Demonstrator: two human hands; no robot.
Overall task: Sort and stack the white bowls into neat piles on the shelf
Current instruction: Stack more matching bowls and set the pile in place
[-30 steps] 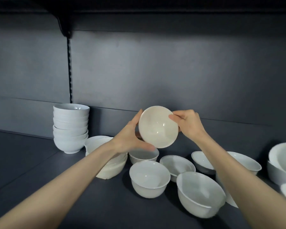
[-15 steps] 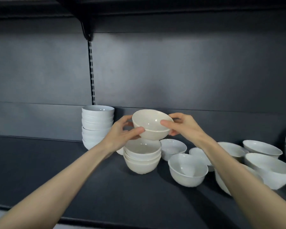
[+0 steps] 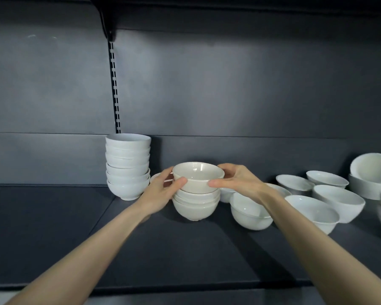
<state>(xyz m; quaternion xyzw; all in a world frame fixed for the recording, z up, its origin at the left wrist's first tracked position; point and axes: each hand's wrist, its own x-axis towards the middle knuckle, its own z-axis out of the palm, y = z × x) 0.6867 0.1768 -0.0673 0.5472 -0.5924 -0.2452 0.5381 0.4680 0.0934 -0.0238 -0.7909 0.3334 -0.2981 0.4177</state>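
Bowl: upright, atop short stack, middle of shelf.
Left hand: grips bowl's left side, thumb in front.
Right hand: grips its right side.
Tall stack: just left.
Loose bowls: right.

A tall bowl stack is standing back left on the shelf, a shorter stack sitting just right of it with the top bowl nested in it. Loose bowls are lying scattered farther right.
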